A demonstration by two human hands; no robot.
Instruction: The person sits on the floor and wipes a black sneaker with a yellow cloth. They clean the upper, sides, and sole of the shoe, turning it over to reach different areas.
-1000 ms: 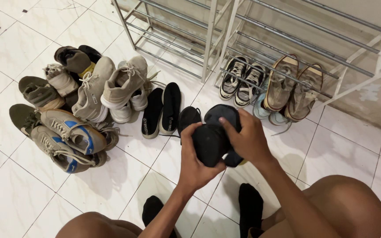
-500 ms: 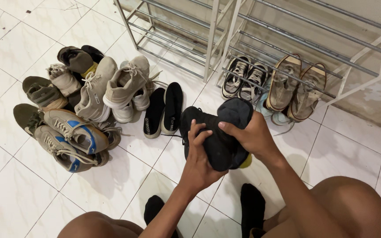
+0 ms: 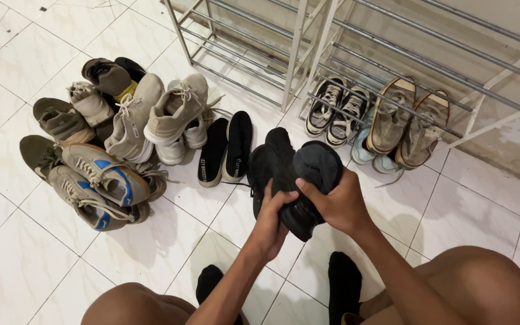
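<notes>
Left hand gripped the black shoes from below | right hand clasped their right side | shoes held between both hands, above the white tile floor | black slip-ons lay just left | metal rack stood beyond

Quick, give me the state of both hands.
Left hand: closed on a black shoe.
Right hand: closed on the other black shoe.
</notes>
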